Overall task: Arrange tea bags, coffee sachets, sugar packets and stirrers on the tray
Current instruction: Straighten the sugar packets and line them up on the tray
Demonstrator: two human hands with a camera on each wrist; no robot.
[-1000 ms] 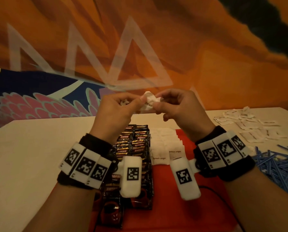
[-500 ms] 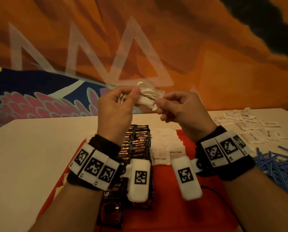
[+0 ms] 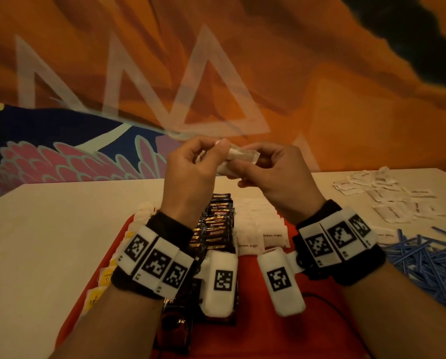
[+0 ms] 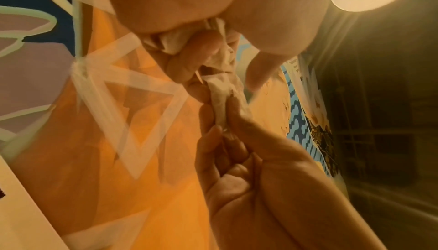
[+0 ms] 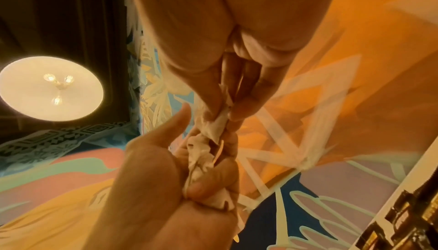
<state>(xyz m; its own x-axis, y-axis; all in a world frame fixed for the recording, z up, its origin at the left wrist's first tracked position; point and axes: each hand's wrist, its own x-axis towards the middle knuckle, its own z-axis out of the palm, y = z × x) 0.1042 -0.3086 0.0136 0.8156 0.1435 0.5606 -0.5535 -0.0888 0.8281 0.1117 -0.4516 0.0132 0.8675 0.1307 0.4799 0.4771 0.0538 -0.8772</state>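
Both hands, left hand (image 3: 190, 172) and right hand (image 3: 276, 174), each with its grip pinched on a crumpled white paper sugar packet (image 3: 238, 158) raised above the red tray (image 3: 263, 327), seem to be straightening it; next, lay it beside the white packet rows (image 3: 258, 229).

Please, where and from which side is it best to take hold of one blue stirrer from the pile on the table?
Probably at a free end. The blue stirrers lie criss-crossed in a loose pile right of the red tray, so middles are trapped under others. Single ends stick out at the far edge; pinch one there from above and draw it out lengthwise.
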